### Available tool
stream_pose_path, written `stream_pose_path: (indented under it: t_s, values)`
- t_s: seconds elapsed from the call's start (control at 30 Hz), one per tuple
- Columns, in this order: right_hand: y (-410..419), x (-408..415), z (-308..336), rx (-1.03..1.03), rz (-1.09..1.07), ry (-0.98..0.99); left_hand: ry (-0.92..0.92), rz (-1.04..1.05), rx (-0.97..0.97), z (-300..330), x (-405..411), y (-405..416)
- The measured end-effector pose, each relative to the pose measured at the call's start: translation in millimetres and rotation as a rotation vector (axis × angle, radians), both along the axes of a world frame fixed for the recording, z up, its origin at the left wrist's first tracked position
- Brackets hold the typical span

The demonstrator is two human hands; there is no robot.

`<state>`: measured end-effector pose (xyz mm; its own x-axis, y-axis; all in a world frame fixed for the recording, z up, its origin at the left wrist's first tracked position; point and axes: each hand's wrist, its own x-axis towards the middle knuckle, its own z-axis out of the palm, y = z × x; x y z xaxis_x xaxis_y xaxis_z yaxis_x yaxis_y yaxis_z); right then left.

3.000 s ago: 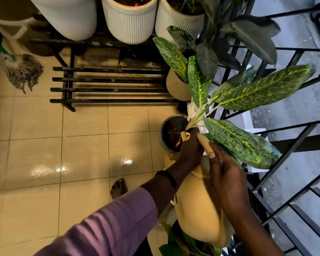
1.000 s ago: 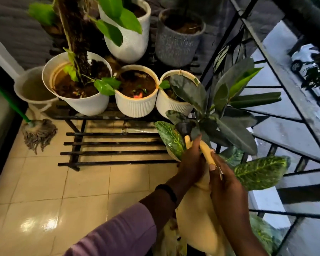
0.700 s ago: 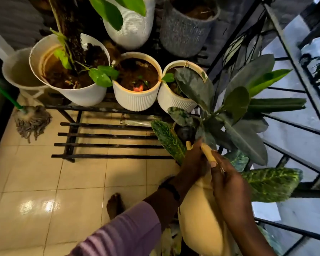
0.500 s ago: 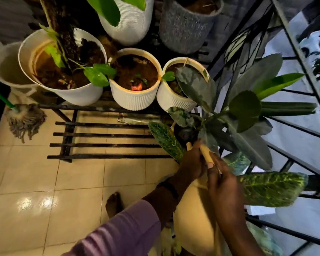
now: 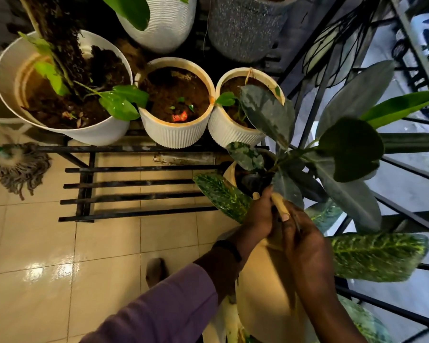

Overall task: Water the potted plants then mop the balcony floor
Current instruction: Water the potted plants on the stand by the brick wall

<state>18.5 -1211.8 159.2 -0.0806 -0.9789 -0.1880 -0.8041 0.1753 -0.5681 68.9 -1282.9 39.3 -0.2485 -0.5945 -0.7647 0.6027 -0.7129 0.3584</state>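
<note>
I hold a cream watering can [image 5: 265, 288] low in front of me, its spout end up near a small beige pot [image 5: 229, 173] with a dark-leaved plant [image 5: 337, 154]. My left hand [image 5: 259, 214] grips the can's top at the spout. My right hand [image 5: 305, 243] holds the can's handle, thumb along it. Three white pots stand on the black rack: a large one [image 5: 94, 134], a ribbed middle one [image 5: 176, 136] and a ribbed right one [image 5: 227, 133]. A string mop [image 5: 20, 169] lies at the left.
The black metal rack [image 5: 134, 184] has slatted lower bars over the wet beige tile floor [image 5: 47, 268]. A black railing [image 5: 394, 219] runs along the right. More pots, white [image 5: 169, 26] and grey speckled [image 5: 243, 30], stand behind. My bare foot [image 5: 155, 269] is on the tiles. Variegated leaves [image 5: 374, 256] spread at the right.
My view has tilted up from the floor pot to the rack and pots. Both hands keep their hold on the can, which has moved to the small beige pot.
</note>
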Motion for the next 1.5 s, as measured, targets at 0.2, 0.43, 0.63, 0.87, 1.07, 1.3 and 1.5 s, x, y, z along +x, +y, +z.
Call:
stream_pose_path:
  t_s: [0.2,0.43,0.63,0.87,1.07,1.3,1.5]
  values:
    - [-12,1,2,0.005,0.029,-0.001,-0.028,0.018,0.044,4,1,-8]
    - [-17,-1,2,-0.013,0.033,-0.008,-0.226,-0.159,-0.173,14,10,0]
    - [-4,-4,6,-0.032,0.013,0.002,-0.757,-0.348,-0.526,29,23,6]
    - [2,6,36,-0.088,0.028,-0.039,-0.918,-0.185,-0.723,85,51,7]
    - [-26,22,75,-0.273,0.030,-0.147,-0.982,-0.009,-0.906,147,72,-27]
    - [-68,23,122,-0.337,0.056,-0.263,-0.997,0.030,-0.968,197,73,-72]
    - [-123,2,157,-0.298,0.138,-0.164,-1.031,-0.038,-0.892,221,62,-116]
